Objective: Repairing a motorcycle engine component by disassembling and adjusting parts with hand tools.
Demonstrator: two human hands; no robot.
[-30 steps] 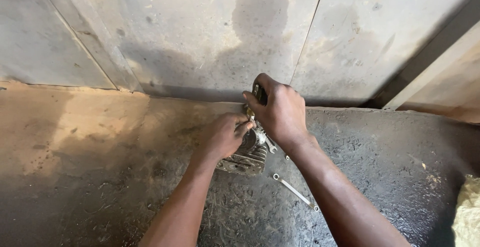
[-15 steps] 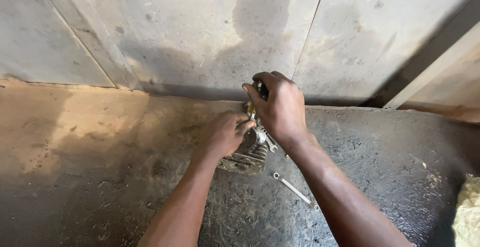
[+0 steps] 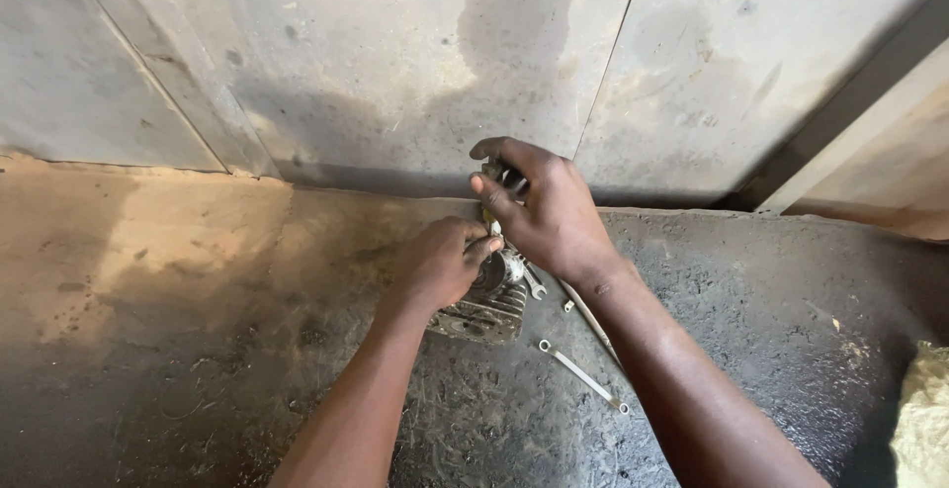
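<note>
A grey finned metal engine cylinder (image 3: 484, 310) lies on the dark, oily floor close to the wall. My left hand (image 3: 440, 263) presses on its top and steadies it. Just above it, my right hand (image 3: 546, 209) is closed round the dark handle of a tool (image 3: 506, 177) whose yellowish shaft points down into the cylinder. The tool's tip is hidden between my two hands.
A slim spanner (image 3: 581, 375) lies on the floor right of the cylinder, with another metal tool (image 3: 534, 284) under my right wrist. A stained concrete wall (image 3: 395, 63) rises behind. A wooden board (image 3: 870, 167) leans at the right, and a pale fibrous bundle (image 3: 924, 419) sits at the lower right.
My right hand has shifted a little to the left and turned on the tool handle. The left hand and the cylinder stay where they were.
</note>
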